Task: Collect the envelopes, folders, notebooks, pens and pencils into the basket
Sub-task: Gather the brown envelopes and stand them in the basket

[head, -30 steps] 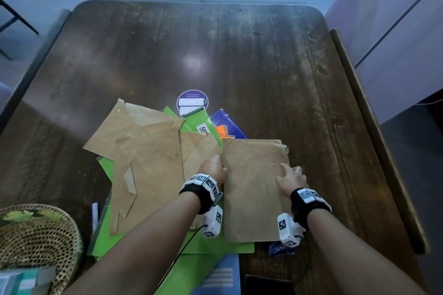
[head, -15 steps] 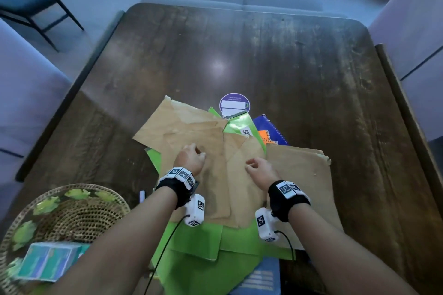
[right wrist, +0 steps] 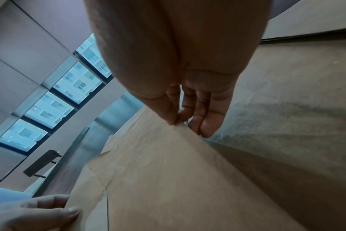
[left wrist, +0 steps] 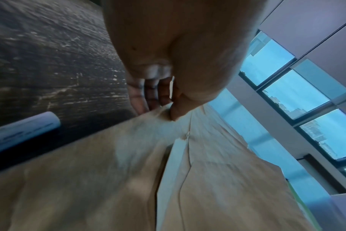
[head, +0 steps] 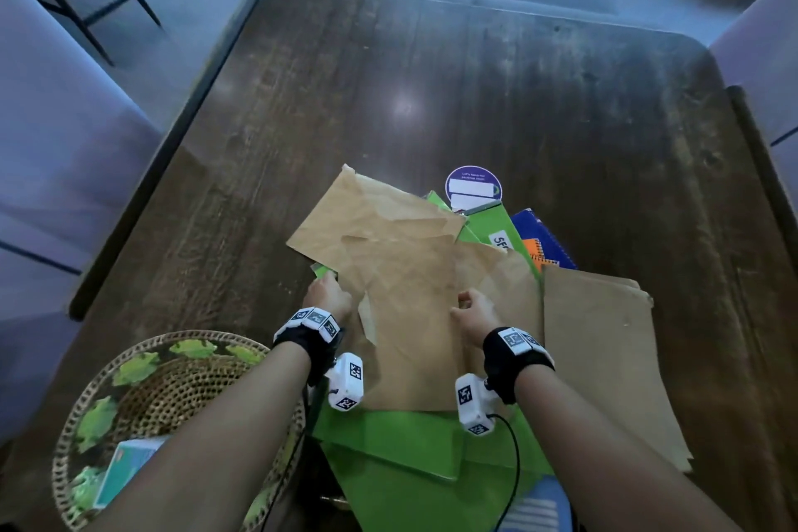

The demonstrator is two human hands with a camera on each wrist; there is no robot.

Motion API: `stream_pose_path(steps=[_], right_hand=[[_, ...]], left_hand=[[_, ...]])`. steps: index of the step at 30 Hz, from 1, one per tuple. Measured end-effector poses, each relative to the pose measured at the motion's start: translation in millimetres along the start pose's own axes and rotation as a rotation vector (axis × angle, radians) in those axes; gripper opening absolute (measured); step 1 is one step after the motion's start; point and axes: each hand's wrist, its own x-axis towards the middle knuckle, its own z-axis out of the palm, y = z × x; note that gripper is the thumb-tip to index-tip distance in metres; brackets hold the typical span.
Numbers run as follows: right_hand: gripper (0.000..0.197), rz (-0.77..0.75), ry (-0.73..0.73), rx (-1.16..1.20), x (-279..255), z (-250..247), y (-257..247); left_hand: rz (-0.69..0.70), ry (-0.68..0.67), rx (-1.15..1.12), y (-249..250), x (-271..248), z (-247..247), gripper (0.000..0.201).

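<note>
Brown paper sat pinched in my left hand (head: 327,297) and right hand (head: 473,312), either edge of the top envelope (head: 410,315). Under it lay folders (head: 414,441) and notebooks (head: 542,240); the basket (head: 93,393) held one box, so most remained.

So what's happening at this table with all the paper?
A person is tidying stationery off a dark wooden table. The left hand and right hand each pinch a side edge of one crumpled brown paper envelope on top of a heap of more envelopes, green plastic folders and a blue spiral notebook. The round woven basket at the near left holds a pale blue-green booklet; most of the pile is still outside it.
</note>
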Motion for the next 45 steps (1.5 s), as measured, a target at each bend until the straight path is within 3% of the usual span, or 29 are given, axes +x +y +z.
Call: stream_pose_path(steps=[9,17,26,33,36,40,45], right_hand=[[0.013,0.015,0.083,0.048,-4,-36,29],[0.024,0.006,0.159,0.077,-12,-130,92],[0.023,0.075,0.203,0.104,-18,-217,200],[0.027,0.169,0.185,-0.005,-11,-228,250],[0.035,0.234,0.195,-0.042,-6,-224,258],[0.049,0.314,0.148,-0.047,0,-221,260],[0.039,0.314,0.120,-0.001,11,-223,261]], left_hand=[[0.196,-0.030,-0.065,45,-25,-2,0.019],[0.298,-0.014,-0.152,129,-89,41,0.010],[0.419,-0.218,-0.109,209,-137,139,0.037],[0.317,-0.203,0.059,223,-146,189,0.042],[0.250,-0.158,0.100,224,-145,198,0.035],[0.271,-0.141,0.108,229,-137,204,0.021],[0.266,-0.127,0.104,241,-132,212,0.022]])
